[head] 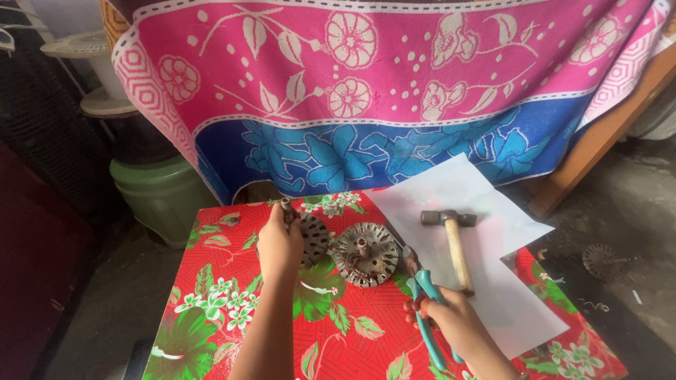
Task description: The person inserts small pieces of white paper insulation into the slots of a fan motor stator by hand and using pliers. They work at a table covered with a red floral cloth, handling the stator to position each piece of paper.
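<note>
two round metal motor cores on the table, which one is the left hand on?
The left hand grips the round slotted metal core on the left, tilted on edge. The other round metal core lies flat and untouched.

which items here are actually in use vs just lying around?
In use:
- left hand on dark round slotted metal disc with shaft
- right hand holding teal-handled pliers
- round metal motor core with windings, at the pliers' tip

Lying about:
- wooden-handled hammer
- white paper sheet
- green plastic bucket
</note>
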